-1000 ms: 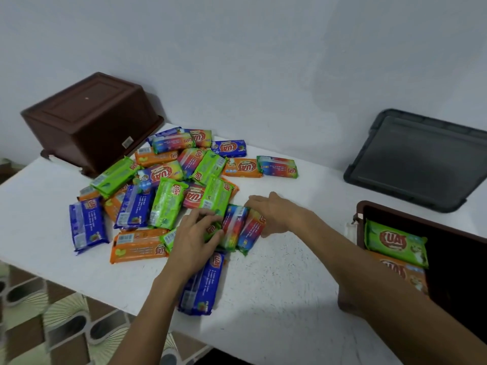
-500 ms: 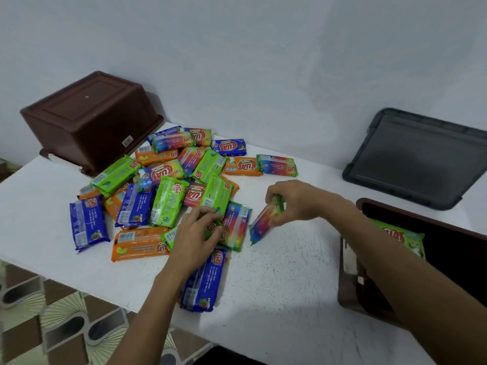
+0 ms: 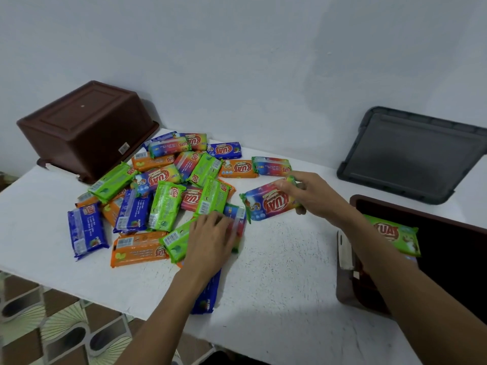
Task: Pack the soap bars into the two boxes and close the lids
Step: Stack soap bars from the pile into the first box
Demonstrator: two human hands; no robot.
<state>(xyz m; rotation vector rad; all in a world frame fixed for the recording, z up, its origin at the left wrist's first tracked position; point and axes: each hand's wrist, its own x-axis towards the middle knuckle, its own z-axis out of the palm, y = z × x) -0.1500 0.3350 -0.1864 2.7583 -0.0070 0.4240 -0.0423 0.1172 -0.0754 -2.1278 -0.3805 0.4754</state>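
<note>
A: Right hand (image 3: 313, 193)?
B: Pinching a rainbow soap bar (image 3: 268, 204) by its end, lifted over the table (image 3: 276, 280), just right of the pile (image 3: 168, 204).
A: Left hand (image 3: 210, 238)?
B: Fingers flat on a second rainbow bar (image 3: 237, 219) at the pile's edge, gripping nothing.
A: Change?
B: The held bar was edge-on; now its label faces up.

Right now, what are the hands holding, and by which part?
The right hand pinches a rainbow soap bar by its right end. The left hand only rests on the pile.
</note>
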